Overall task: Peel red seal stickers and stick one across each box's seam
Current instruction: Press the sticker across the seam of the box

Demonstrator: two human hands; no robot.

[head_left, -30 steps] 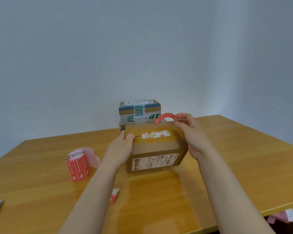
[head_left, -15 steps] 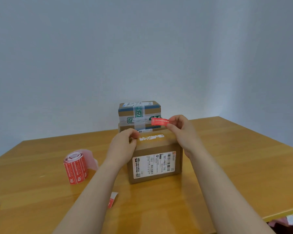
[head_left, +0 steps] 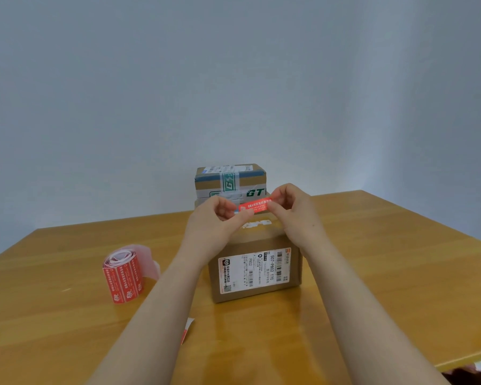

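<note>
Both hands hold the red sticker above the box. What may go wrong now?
The red sticker, pinched at its ends by the left hand and right hand, may fold and stick to itself.
Nothing steadies the near box, so the sticker may land crooked.
White label remnants on the top may weaken its hold.

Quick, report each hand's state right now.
Left hand: closed, pinching the left end of the red seal sticker.
Right hand: closed, pinching the same sticker's right end.
</note>
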